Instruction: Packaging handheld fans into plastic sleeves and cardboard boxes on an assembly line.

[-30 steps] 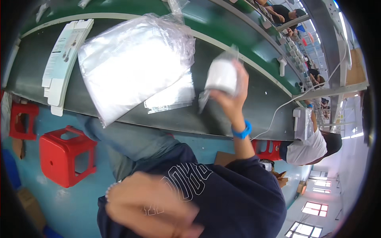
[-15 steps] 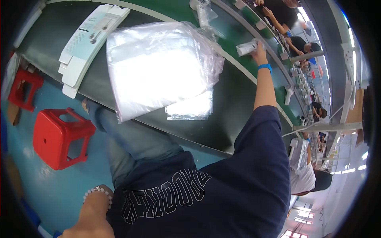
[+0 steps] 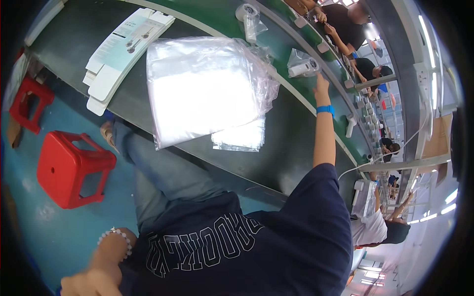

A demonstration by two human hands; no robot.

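At the lower left is my left hand, a beaded bracelet on its wrist. Its fingers look bent, but blur and the picture's edge hide whether they close on anything. My right arm reaches out to the far right over the green strip. There my right hand, with a blue wristband, has its fingers stretched out and holds nothing. Just beyond its fingertips lies a white item with a round head and a handle, in a clear bag. A similar bagged white item lies farther left along the strip.
A pile of clear plastic bags covers the middle of the dark table, smaller silvery bags beside it. Flattened printed cartons lie on the left. Red stools stand on the floor. Co-workers sit across the line.
My right hand has let go of the bagged white item and drawn back slightly. The item lies on the green strip. My left hand has shifted a little to the left.
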